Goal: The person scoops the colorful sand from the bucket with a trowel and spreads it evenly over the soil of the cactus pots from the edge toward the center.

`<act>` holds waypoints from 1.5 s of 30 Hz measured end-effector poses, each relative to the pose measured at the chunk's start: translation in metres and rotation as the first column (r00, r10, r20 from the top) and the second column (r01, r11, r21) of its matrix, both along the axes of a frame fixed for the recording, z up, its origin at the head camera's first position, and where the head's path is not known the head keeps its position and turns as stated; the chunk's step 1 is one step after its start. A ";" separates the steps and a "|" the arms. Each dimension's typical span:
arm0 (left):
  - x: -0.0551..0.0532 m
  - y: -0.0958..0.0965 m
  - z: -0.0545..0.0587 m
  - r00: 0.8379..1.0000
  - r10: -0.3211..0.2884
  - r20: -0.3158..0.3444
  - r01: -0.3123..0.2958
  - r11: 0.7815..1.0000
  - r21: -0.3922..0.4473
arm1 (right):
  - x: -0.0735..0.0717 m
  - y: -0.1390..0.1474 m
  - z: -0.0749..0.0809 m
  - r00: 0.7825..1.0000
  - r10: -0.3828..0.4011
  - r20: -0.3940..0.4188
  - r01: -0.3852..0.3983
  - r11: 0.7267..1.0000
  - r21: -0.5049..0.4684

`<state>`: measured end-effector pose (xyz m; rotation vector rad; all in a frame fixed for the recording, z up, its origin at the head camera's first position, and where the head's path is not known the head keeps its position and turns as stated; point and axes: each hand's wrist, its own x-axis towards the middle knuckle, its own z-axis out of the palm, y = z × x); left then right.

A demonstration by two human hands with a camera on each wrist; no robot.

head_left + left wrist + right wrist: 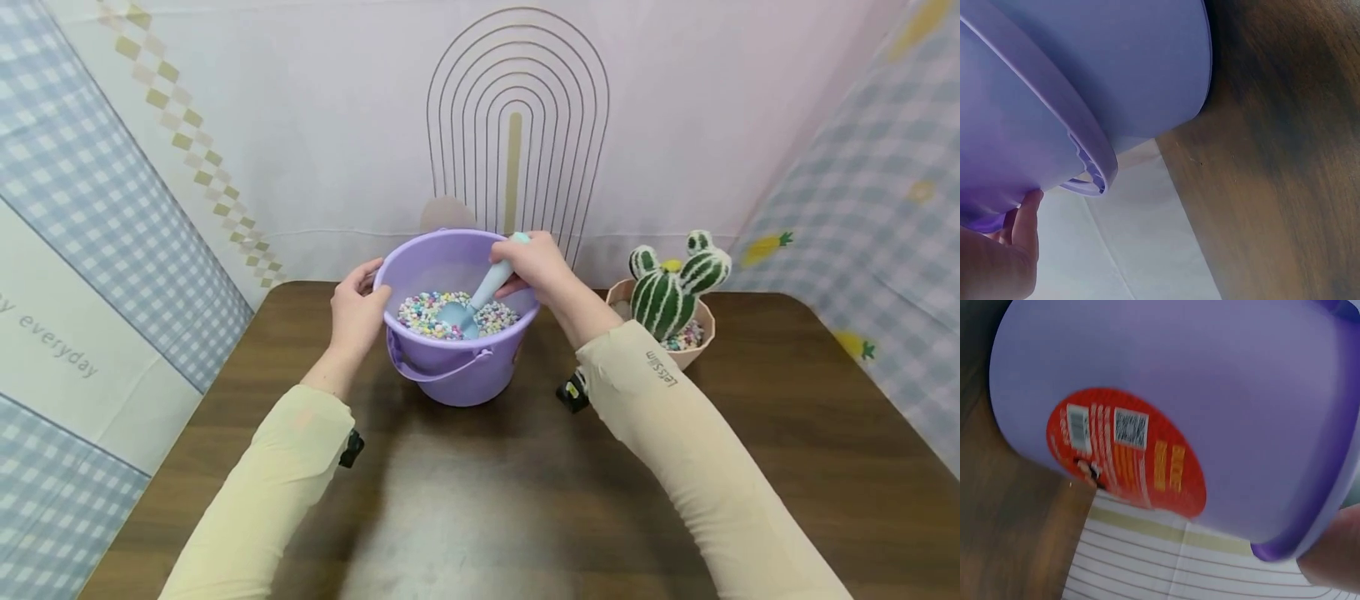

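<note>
A purple bucket (465, 379) stands upright on the table, with many small multicoloured pebbles (422, 315) inside. My left hand (358, 307) grips its left rim, thumb over the edge and fingers outside; the left wrist view shows those fingers (1025, 228) against the outer wall. In my right hand (538, 265) is the handle of a light blue toy shovel (489, 287), its blade down among the pebbles. The handle slants up to the right. From the right wrist, the bucket's side carries a red label (1129, 456), and only part of the hand (1334, 550) shows at the rim.
Right of the bucket, a knitted cactus (667, 300) sits in a pale pink pot (693, 354) with similar pebbles, close to my right forearm. The bucket's handle (438, 375) hangs down in front. Behind the wooden table (465, 500) hangs a patterned cloth (337, 125).
</note>
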<state>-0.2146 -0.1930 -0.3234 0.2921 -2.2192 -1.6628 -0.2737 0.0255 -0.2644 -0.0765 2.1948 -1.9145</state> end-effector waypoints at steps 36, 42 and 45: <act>0.005 -0.001 0.002 0.999 -0.030 0.017 0.030 0.999 -0.024 | -0.007 0.012 0.001 0.933 -0.322 0.161 0.360 0.831 -0.425; 0.004 -0.001 0.002 0.999 -0.026 0.019 0.027 0.999 -0.032 | -0.007 0.021 0.002 0.923 -0.343 0.173 0.385 0.824 -0.417; 0.003 -0.001 0.002 1.000 -0.025 0.018 0.026 0.999 -0.041 | -0.007 0.026 0.003 0.923 -0.342 0.173 0.384 0.816 -0.433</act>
